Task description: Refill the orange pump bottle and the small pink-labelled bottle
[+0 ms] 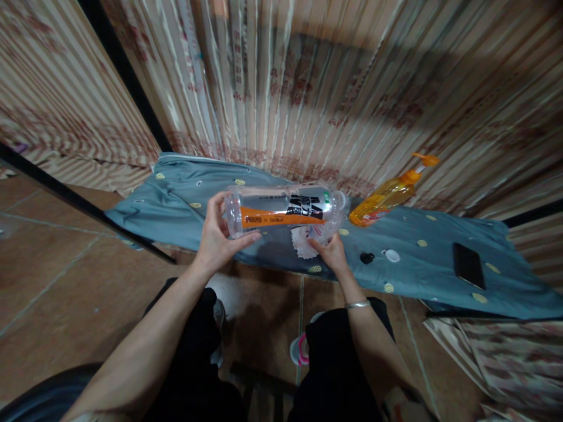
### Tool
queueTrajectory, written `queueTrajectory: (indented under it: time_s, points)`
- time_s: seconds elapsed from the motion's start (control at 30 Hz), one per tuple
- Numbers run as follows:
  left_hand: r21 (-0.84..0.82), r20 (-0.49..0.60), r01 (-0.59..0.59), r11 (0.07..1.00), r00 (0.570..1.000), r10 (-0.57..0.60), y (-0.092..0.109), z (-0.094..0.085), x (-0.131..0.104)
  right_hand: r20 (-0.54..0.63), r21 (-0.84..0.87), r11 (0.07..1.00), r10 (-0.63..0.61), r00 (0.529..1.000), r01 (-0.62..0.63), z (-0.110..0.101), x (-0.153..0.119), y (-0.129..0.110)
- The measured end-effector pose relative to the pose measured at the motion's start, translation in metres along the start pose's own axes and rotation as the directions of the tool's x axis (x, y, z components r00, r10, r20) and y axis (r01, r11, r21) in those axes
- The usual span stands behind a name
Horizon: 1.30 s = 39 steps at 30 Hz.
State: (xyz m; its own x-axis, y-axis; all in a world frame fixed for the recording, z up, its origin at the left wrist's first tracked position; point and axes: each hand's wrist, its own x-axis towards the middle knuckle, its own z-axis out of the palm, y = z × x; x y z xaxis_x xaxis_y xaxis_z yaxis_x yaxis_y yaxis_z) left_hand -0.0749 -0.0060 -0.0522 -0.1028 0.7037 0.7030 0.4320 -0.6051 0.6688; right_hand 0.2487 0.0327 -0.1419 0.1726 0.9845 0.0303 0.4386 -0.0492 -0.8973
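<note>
A clear, empty-looking plastic bottle with an orange, black and silver label lies sideways in the air above the cloth, its neck to the right. My left hand is closed around its base end, thumb along the lower side. Below the bottle's neck, my right hand pinches a crinkled, see-through plastic piece with a whitish jagged edge; its exact kind is unclear. Whether the right fingers also touch the bottle cannot be made out. To the right stands a yellow pump bottle with an orange pump head.
The grey-green cloth covers a narrow surface. On it lie a small black piece, a white round cap-like piece and a dark phone. A striped curtain hangs behind; black poles stand at the left.
</note>
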Motion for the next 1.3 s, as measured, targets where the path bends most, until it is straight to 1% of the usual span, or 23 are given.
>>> queueTrajectory:
  time_s: [0.1,0.17,0.37,0.6,0.77,0.87,1.0,1.1,1.2,1.3]
  points:
    - [-0.002,-0.007,-0.001,1.000,1.000,0.001,0.0004,-0.0001,0.0003,-0.048,-0.056,0.998,0.031,0.998,-0.034,0.0007,-0.0014,-0.0034]
    - [0.004,-0.003,0.008,1.000,1.000,-0.008,0.0006,-0.0004,0.0003,-0.055,-0.062,0.998,0.025,0.998,-0.029,0.0015,-0.0022,-0.0049]
    - [0.004,0.023,0.027,1.000,0.999,-0.027,0.0004,-0.0016,-0.0006,-0.045,-0.055,0.998,0.017,0.999,-0.019,0.0019,-0.0030,-0.0045]
    - [0.002,0.000,0.011,1.000,1.000,-0.011,0.0041,-0.0004,0.0003,-0.068,-0.075,0.997,0.009,0.998,-0.014,0.0004,-0.0044,-0.0066]
    - [0.002,-0.004,0.038,0.999,0.999,-0.038,0.0042,-0.0005,-0.0001,-0.079,-0.072,0.997,0.010,0.997,-0.016,0.0014,-0.0041,-0.0046]
    - [0.000,0.004,0.030,1.000,1.000,-0.030,0.0028,-0.0013,-0.0008,-0.089,-0.076,0.996,0.029,0.996,-0.036,0.0031,-0.0035,-0.0025]
    - [-0.008,0.022,0.016,1.000,1.000,-0.016,0.0032,-0.0021,-0.0007,-0.093,-0.064,0.998,0.017,0.996,-0.023,0.0048,-0.0033,-0.0014]
    - [0.003,0.022,0.033,0.999,0.999,-0.033,0.0059,-0.0024,0.0003,-0.089,-0.075,0.997,0.004,0.996,-0.011,0.0045,-0.0040,-0.0034]
    - [0.012,0.017,0.050,0.999,0.999,-0.050,0.0084,-0.0022,0.0009,-0.078,-0.091,0.995,0.031,0.997,-0.038,0.0036,-0.0052,-0.0068]
    - [0.006,0.009,0.038,0.999,0.999,-0.038,0.0090,-0.0016,0.0009,-0.065,-0.081,0.995,0.046,0.997,-0.052,0.0030,-0.0064,-0.0103]
